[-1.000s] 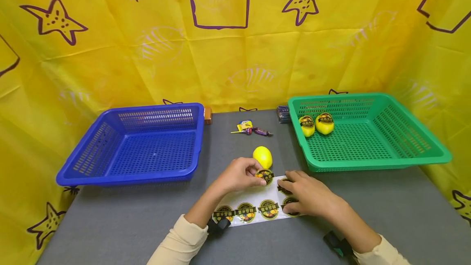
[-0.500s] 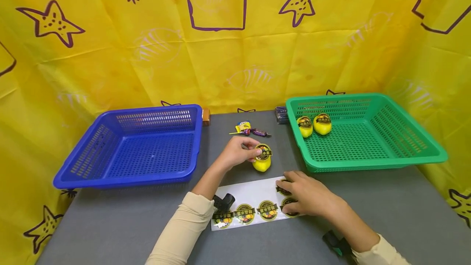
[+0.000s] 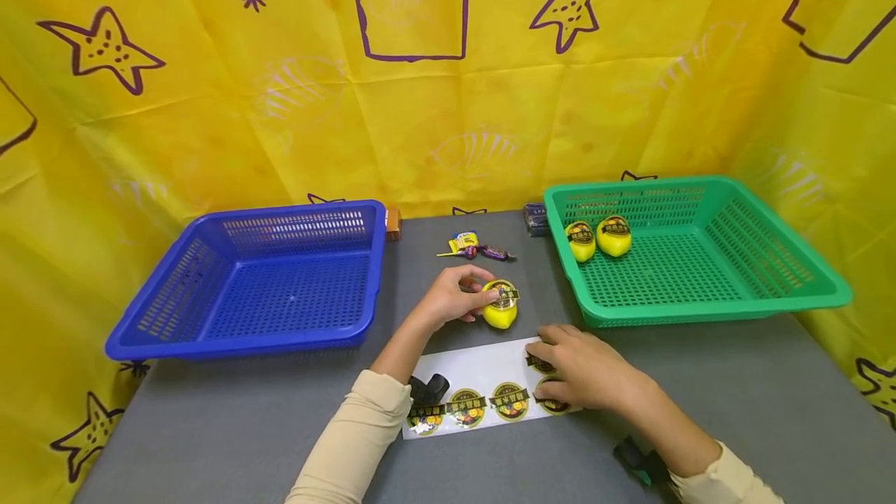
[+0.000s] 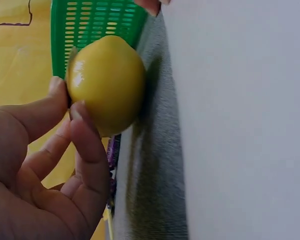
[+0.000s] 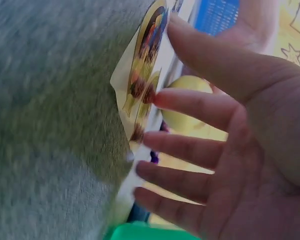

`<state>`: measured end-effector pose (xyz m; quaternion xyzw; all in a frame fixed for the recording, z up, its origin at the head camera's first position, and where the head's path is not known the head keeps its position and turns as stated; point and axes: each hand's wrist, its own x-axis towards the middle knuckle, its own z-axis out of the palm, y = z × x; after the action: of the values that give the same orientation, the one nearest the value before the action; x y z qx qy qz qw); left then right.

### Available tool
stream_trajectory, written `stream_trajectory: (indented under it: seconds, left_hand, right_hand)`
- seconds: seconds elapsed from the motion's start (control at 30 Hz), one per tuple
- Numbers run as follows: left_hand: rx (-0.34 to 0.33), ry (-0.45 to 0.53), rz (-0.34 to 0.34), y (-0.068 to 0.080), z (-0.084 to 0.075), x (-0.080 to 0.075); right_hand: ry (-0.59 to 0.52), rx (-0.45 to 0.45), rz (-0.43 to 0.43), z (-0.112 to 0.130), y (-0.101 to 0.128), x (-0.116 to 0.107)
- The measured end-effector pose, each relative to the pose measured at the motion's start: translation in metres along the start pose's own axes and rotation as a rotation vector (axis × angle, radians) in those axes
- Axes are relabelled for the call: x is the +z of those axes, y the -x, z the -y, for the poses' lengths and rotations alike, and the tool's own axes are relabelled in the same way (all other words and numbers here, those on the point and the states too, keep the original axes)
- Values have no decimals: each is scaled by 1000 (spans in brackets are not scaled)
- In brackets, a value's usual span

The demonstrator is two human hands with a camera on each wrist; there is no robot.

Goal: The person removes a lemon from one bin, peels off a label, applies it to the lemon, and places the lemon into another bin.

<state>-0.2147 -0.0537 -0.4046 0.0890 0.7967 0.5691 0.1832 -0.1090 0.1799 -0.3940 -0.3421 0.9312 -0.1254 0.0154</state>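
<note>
A round black-and-gold sticker (image 3: 502, 295) lies on top of a yellow lemon (image 3: 500, 319) on the table. My left hand (image 3: 455, 295) pinches the sticker's left edge between thumb and index finger, its fingertips close against the lemon (image 4: 109, 82). In the left wrist view the sticker shows only as a thin edge. Below the lemon is a white sticker sheet (image 3: 476, 364) with several more stickers (image 3: 509, 401) on it. My right hand (image 3: 584, 364) rests on the sheet's right end, fingers spread and partly covering two stickers.
A blue basket (image 3: 245, 344) stands at the left. The green basket (image 3: 714, 306) at the right holds two stickered lemons (image 3: 614, 236). Behind the lemon lie wrapped sweets (image 3: 495, 253) and a lollipop (image 3: 462, 252). Small boxes (image 3: 536, 219) stand beside the baskets.
My left hand has carried the sticker from above the sheet forward onto the lemon. Over the last half second it has shifted only slightly. My right hand has stayed on the sheet.
</note>
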Motion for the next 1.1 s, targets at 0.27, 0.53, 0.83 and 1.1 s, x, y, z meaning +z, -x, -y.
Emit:
stream_trajectory:
  seconds: [0.27,0.53,0.83,1.1]
  left_hand:
    - [-25,42,26,2,14,1]
    - [-52,53,61,1,20,1]
    - [-31,28,37,-2,19,-3]
    - [-24,70,29,-5,17,-4]
  right_hand:
    - [-355,243,-278,7,-30,-2]
    - [-627,378,-187,-5,-73,0]
    - [-844,430,-78,-19,-93,8]
    - [-1117,498,-110,-32,-92,19]
